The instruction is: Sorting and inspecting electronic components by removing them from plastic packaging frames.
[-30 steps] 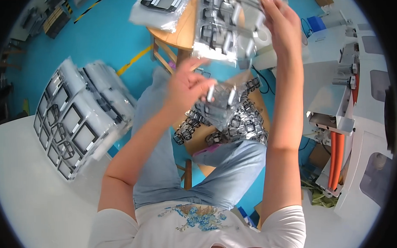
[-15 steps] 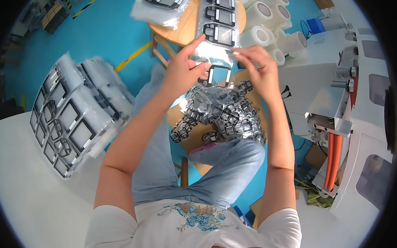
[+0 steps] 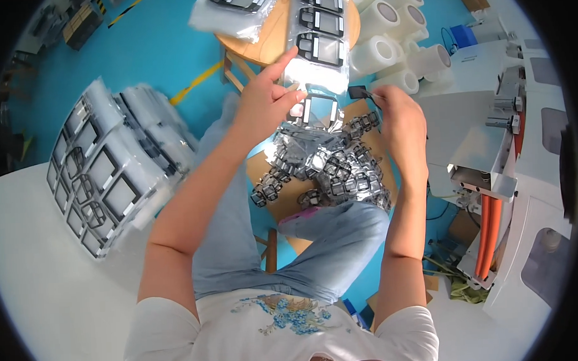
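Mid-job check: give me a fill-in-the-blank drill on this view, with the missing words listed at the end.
1. A small dark piece is in the ____ hand.
2. The left hand holds a clear strip with ____ frames.
3. The hoses are ____.
4. The white table is on the picture's ____ side.

Missing words: right; black; orange; left.

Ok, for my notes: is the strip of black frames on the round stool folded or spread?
Spread: three black frames on the stool show in a row along the strip, none overlapping.
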`<state>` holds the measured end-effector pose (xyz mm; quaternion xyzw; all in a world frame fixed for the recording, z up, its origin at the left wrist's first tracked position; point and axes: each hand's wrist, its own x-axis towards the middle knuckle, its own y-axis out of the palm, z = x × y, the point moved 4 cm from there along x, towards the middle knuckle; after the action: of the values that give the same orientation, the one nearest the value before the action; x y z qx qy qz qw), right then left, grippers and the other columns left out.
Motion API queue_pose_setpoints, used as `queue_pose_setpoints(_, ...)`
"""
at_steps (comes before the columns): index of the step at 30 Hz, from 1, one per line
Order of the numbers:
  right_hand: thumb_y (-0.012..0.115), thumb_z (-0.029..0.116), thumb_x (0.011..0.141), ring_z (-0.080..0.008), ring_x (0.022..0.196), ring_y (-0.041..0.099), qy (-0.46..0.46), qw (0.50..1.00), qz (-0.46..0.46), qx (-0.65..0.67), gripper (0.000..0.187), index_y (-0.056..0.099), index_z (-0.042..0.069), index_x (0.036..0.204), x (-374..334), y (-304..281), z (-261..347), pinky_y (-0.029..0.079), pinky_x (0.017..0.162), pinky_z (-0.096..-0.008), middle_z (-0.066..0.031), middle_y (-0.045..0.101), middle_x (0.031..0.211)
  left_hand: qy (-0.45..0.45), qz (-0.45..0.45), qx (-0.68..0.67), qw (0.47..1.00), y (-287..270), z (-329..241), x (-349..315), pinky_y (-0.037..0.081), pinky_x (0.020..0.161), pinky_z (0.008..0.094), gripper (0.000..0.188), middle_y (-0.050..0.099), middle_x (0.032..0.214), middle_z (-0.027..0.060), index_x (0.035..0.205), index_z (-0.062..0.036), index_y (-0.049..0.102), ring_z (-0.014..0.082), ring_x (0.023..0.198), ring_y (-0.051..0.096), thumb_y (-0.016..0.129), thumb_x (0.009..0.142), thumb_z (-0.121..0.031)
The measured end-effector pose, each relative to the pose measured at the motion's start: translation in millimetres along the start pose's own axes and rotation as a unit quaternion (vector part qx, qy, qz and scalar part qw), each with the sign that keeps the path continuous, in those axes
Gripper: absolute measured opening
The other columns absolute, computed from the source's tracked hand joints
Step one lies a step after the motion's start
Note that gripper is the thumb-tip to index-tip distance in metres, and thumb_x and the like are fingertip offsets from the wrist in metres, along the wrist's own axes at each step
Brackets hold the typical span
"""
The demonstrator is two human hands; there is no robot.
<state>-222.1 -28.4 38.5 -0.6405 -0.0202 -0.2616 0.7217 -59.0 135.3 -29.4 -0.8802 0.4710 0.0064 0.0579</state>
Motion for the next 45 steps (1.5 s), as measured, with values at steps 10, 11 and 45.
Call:
queue_pose_setpoints(10,0.075,0.012,0.086,-0.0041,0.064,0.052,0.172,0.810,0.008,0.561,0.009,0.071,0.004,0.087,29,-7,19,0.039,0.058,-0.0215,0.0021,0.066,0.075,0.020,0.184,-0.201,0.962,35,37,-24,0.052,0.079,0.0256,0.048,0.070,0.106,0.0095,0.134,-0.0014,0.054,0.0109,0.088,0.066,0.070,0.090,-0.007)
queue_pose_setpoints(11,0.073,0.020,0.088,-0.0023,0.062,0.049,0.178,0.841,0.008,0.510,0.015,0.071,0.005,0.090,48,-15,11,0.035,0.056,-0.0203,0.0035,0.064,0.074,0.034,0.181,-0.016,0.983,33,56,-30,0.053,0.076,0.0253,0.039,0.068,0.100,0.0085,0.127,0.0017,0.057,0.0118,0.087,0.066,0.070,0.091,-0.006)
queue_pose_setpoints(45,0.060,0.006,0.085,-0.0278,0.079,0.064,0.038,0.998,0.051,0.000,0.015,0.065,0.003,0.098,-8,-9,-10,0.048,0.068,-0.0391,-0.0093,0.066,0.087,-0.052,0.047,-0.083,0.994,7,2,-2,0.059,0.061,0.0267,0.080,0.068,0.072,0.0009,0.156,-0.0126,0.025,0.0049,0.069,0.058,0.066,0.088,-0.004)
